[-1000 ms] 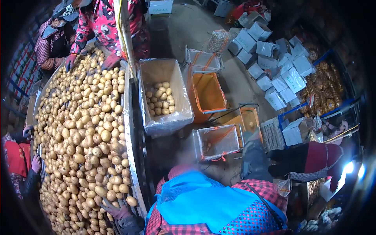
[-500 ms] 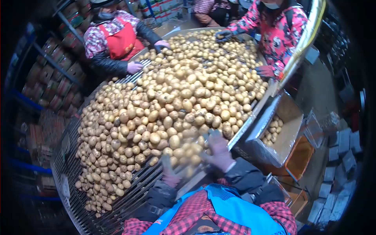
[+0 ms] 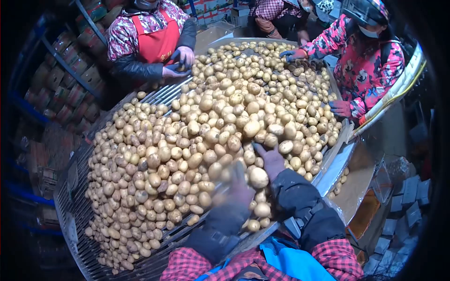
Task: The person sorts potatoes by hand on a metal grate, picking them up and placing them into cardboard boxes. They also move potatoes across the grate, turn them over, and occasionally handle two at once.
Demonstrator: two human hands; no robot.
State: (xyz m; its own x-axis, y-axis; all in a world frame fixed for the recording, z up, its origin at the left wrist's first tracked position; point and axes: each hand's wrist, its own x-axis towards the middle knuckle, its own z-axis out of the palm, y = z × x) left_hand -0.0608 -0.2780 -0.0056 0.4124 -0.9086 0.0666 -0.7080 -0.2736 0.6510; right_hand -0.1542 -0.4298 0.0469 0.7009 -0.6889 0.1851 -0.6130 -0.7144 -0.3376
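Note:
A large heap of potatoes [image 3: 187, 136] lies on a slatted metal table [image 3: 176, 241]. My right hand [image 3: 272, 161], in a purple glove, reaches into the near side of the heap with its fingers spread against the potatoes. To its left, my left hand [image 3: 238, 189] is over the potatoes, gloved too and smeared by motion, so its fingers and anything in them cannot be made out. A large pale potato [image 3: 258, 178] sits between my two hands.
Across the heap, a person in a red apron [image 3: 157, 40] holds both gloved hands together. At the right, a person in a pink patterned jacket [image 3: 363, 68] touches potatoes. Another person bends at the back. A lined box [image 3: 351, 187] stands right of the table.
Both my hands have moved forward, farther into the heap. The view has shifted. The person in the red apron has brought both hands together.

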